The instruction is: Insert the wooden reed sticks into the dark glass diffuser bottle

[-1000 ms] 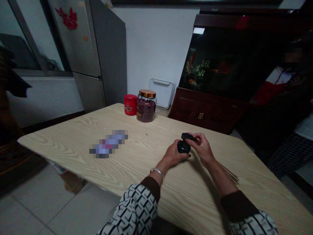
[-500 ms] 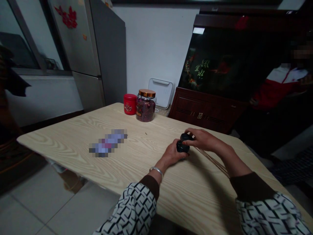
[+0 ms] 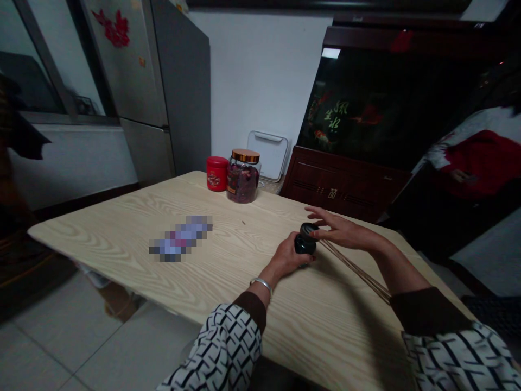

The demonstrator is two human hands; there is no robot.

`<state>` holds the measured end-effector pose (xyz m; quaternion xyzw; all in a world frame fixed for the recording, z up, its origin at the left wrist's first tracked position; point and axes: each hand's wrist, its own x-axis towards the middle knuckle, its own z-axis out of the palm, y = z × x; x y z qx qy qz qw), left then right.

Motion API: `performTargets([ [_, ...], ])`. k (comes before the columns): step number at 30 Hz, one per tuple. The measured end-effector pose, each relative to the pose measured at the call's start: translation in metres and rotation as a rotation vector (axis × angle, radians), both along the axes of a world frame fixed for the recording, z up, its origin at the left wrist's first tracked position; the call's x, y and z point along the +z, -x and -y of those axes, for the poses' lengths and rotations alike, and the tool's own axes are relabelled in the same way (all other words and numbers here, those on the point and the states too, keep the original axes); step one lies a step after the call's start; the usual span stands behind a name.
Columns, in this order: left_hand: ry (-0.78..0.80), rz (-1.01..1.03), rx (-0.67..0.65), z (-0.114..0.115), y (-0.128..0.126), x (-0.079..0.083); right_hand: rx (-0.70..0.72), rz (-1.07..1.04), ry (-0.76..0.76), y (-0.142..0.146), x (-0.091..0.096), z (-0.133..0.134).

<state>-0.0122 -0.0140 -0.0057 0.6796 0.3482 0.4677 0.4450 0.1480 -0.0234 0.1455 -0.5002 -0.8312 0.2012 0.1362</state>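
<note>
My left hand [image 3: 286,255] is wrapped round a small black round container [image 3: 305,244] that stands on the pale wooden table [image 3: 122,228]. My right hand [image 3: 340,229] rests on top of the container with its fingers stretched out and spread; its palm seems to press on the black lid. A bundle of thin wooden sticks [image 3: 354,270] lies on the table under my right forearm, running from the container toward me. A silver bangle sits on my left wrist.
A red tin [image 3: 216,173] and a glass jar with a copper lid [image 3: 243,176] stand at the table's far edge. A blurred flat item [image 3: 181,244] lies mid-table. A grey fridge, a dark fish tank on a cabinet and another person in red and white at the right surround the table.
My right hand has gone from pinching the lid beside the container to lying flat and spread over its top. The person at the right has shifted lower and further right.
</note>
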Motion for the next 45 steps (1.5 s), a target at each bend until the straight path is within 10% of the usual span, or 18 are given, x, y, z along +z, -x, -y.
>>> performTargets([
  [7, -0.010, 0.015, 0.008, 0.000, 0.000, 0.001, -0.466, 0.308, -0.247, 0.008, 0.004, 0.007],
  [13, 0.018, -0.016, 0.011, 0.000, 0.000, 0.000, 0.016, 0.235, -0.119, 0.003, 0.002, 0.009],
  [19, 0.014, -0.034, 0.010, 0.000, 0.002, 0.001, -0.344, 0.413, -0.239, 0.009, 0.003, 0.010],
  [25, 0.054, 0.010, 0.001, 0.001, -0.001, 0.004, 0.047, 0.175, -0.124, 0.001, -0.010, 0.006],
  [45, 0.045, 0.014, -0.033, 0.005, 0.002, 0.002, -0.122, 0.244, -0.265, 0.009, -0.027, 0.012],
])
